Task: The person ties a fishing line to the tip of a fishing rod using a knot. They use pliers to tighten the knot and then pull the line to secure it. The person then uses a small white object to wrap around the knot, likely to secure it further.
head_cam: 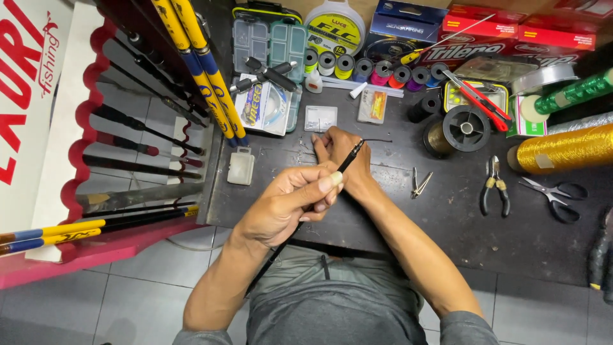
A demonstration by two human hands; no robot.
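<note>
I hold a thin black rod section [352, 158] in both hands over the dark worktable [396, 217]. My left hand [290, 204] is closed around its shaft, thumb pressed on top. My right hand [338, 152] lies further up, fingers curled around the rod near its tip. A fine dark tip or wire [380, 140] sticks out to the right past those fingers. The rod's lower end runs down under my left forearm towards my lap.
Pliers [495, 186], scissors [557, 199] and small clippers [419, 184] lie to the right. Behind stand a gold thread spool [562, 150], a black spool [466, 128], a red utility knife [479, 97], small thread spools [370, 67] and a tackle box [268, 39]. Yellow-blue rods [204, 70] lean at left.
</note>
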